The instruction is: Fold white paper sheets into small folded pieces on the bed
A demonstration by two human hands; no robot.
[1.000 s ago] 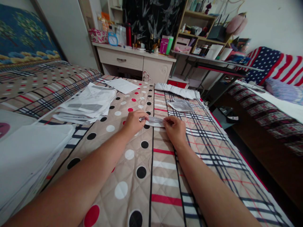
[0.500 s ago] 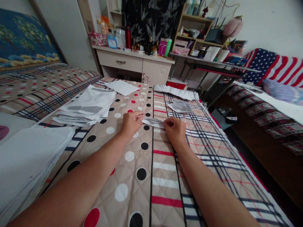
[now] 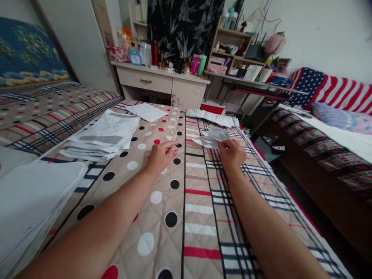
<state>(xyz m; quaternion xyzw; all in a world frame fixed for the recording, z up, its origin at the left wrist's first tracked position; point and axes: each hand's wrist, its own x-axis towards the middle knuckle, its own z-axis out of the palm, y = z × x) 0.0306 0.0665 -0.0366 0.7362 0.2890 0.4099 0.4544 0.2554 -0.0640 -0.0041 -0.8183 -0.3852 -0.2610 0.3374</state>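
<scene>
My right hand (image 3: 233, 153) pinches the right end of a narrow folded paper strip (image 3: 205, 142), over the plaid side of the bedspread. Behind that strip lies another folded paper (image 3: 217, 134), partly overlapped by it. My left hand (image 3: 163, 154) is over the dotted band of the bedspread, fingers stretched out and apart, with nothing in them. Farther back, a row of folded white papers (image 3: 212, 117) lies across the bed. A stack of printed sheets (image 3: 101, 135) is to the left of my left hand, and a single white sheet (image 3: 147, 112) lies beyond it.
A thick pile of white paper (image 3: 35, 201) fills the near left. The patterned bedspread (image 3: 145, 217) covers the bed. Past its far edge stand a cream dresser (image 3: 145, 81) with bottles and a clock, and a desk with shelves (image 3: 232, 50). A second bed (image 3: 325, 143) is at right.
My right hand has moved right with the folded strip, bringing it beside the other folded paper. My left hand has let go of the strip's left end. The view has shifted slightly.
</scene>
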